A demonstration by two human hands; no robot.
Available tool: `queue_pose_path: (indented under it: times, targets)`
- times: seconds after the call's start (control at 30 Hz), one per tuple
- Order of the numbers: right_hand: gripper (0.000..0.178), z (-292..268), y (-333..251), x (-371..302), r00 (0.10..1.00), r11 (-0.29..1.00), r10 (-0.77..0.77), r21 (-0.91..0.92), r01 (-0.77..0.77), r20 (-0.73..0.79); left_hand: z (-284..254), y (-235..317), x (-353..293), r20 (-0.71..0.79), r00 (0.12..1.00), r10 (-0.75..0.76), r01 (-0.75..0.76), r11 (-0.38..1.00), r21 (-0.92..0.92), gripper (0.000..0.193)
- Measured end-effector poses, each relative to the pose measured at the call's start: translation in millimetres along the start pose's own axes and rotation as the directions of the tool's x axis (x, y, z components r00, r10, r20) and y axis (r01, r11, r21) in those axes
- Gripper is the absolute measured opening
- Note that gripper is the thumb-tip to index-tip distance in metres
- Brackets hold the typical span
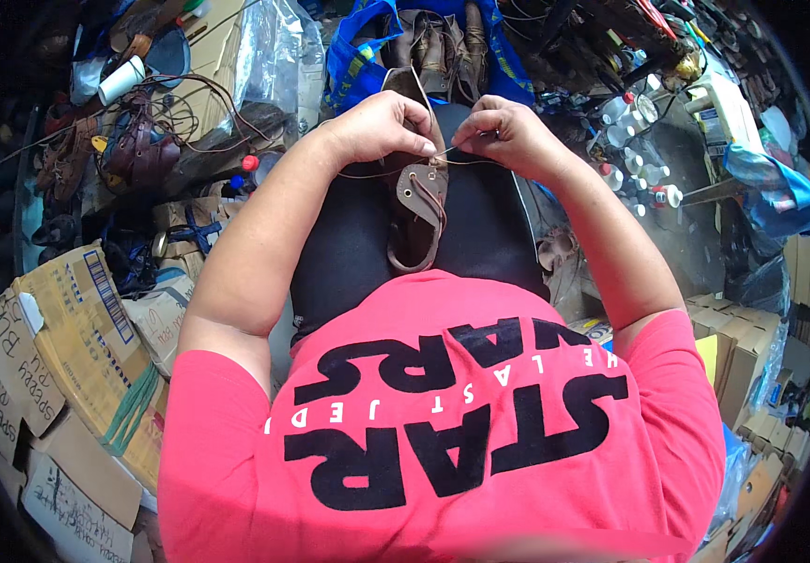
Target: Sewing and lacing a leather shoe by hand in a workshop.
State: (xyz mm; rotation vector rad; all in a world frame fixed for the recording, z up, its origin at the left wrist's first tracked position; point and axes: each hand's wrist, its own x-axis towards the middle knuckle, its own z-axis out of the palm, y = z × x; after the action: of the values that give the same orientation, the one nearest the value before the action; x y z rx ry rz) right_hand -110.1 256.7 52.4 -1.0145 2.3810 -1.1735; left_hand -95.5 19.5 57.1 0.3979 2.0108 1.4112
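Observation:
A brown leather shoe upper (412, 246) lies over my dark-clad lap, with metal eyelets and a reddish-brown lace in its curled lower part. My left hand (386, 127) is closed at the upper's edge, thumb and fingers pinched on the leather beside the seam. Opposite it, my right hand (515, 138) pinches a thin tan thread, close to the leather. Whether a needle sits in those fingertips is too small to tell. The thread (480, 162) runs out to both sides of the upper, beneath my hands.
Beyond my knees stands a blue bag (358, 70) with several brown shoes (438, 56) in it. Plastic bottles (632, 169) crowd the right side. Stacked cardboard boxes (76, 319) fill the left. Leather pieces and cords (147, 141) lie at the far left.

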Motion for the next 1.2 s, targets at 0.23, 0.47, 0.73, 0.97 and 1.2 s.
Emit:
queue_pose_path:
  times: [0.23, 0.47, 0.73, 0.97, 1.2]
  targets:
    - [0.014, 2, -2, 4, 0.996, 0.995, -0.08, -0.05, 0.083, 0.049, 0, -8, 3, -0.024, 0.997, 0.077, -0.077, 0.997, 0.003, 0.013]
    - [0.013, 20, -4, -8, 0.992, 0.994, -0.093, -0.057, 0.089, -0.083, -8, -14, -2, 0.034, 0.998, 0.058, -0.058, 0.998, -0.001, 0.023]
    - [0.023, 23, -15, -20, 0.986, 0.94, -0.162, -0.313, 0.139, -0.047, -12, -14, -2, 0.165, 0.982, 0.089, -0.11, 0.986, 0.127, 0.03]
    - [0.02, 12, -51, -11, 0.986, 0.858, -0.13, -0.488, 0.163, 0.1, -13, -8, -5, 0.204, 0.975, 0.088, -0.152, 0.934, 0.324, 0.032]
    - [0.009, 22, -65, 13, 0.935, 0.542, -0.109, -0.768, 0.341, 0.337, -8, -19, 5, 0.024, 0.933, 0.358, -0.315, 0.786, 0.531, 0.028]
